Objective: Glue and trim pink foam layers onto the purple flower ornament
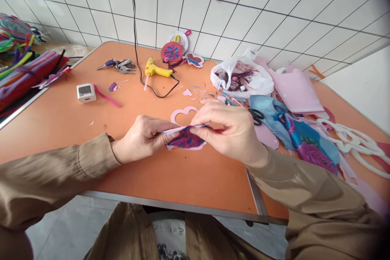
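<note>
My left hand (144, 137) pinches the left end of a purple and blue patterned fabric piece (185, 139) with a pink edge. On its right end, my right hand (227, 128) grips the same piece between thumb and fingers. The piece is held above the front middle of the table, and the fingers hide part of it. Just behind it lies a pink heart-shaped cutout frame (176, 114), partly covered by the hands. Black-handled scissors (256, 116) rest beside my right hand, their blades hidden.
A yellow glue gun (158, 69) with a black cord lies behind, near keys (123, 66) and a white charger (86, 93). Finished round ornaments (172, 52) lean by the tiled wall. Right stand a white plastic bag (256, 79), blue cloth (271, 113) and pink sheets (298, 89).
</note>
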Demonstrator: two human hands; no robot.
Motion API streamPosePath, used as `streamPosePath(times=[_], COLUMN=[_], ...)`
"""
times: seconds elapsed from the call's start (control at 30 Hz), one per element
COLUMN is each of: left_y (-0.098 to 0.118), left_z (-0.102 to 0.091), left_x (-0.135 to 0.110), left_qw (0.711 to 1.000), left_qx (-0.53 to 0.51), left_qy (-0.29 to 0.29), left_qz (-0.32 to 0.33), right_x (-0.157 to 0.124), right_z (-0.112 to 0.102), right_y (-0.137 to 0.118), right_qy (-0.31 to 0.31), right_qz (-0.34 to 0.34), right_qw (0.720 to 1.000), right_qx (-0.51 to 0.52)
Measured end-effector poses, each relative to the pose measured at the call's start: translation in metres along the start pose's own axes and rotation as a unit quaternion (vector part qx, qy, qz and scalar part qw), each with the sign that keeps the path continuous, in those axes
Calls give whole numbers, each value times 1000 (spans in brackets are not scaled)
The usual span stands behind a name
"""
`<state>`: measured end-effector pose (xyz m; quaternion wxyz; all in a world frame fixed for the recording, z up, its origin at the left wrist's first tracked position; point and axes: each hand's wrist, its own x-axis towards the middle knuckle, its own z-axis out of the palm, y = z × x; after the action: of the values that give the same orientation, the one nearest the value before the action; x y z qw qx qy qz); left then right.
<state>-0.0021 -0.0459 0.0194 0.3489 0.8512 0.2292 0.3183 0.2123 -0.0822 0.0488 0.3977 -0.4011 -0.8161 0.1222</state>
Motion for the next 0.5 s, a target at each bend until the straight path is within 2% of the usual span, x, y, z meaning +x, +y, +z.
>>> streamPosePath(times=[0.1, 0.23, 0.4, 0.5], left_y=[1, -5, -9, -10], left_z=[0, 3, 5, 6], left_x=[3, 5, 5, 6], left_qw=[982, 947, 913, 906], left_qx=[-143, -246, -327, -336], left_qy=[-38, 3, -26, -8], left_qz=[-113, -205, -243, -258], right_x=[3, 8, 10, 9], right_z=[-1, -3, -2, 0], right_y=[3, 10, 18, 22], right_qy=[0, -46, -62, -79], right_qz=[114, 195, 259, 260], right_qw=[992, 974, 945, 945], right_qx=[52, 108, 188, 184])
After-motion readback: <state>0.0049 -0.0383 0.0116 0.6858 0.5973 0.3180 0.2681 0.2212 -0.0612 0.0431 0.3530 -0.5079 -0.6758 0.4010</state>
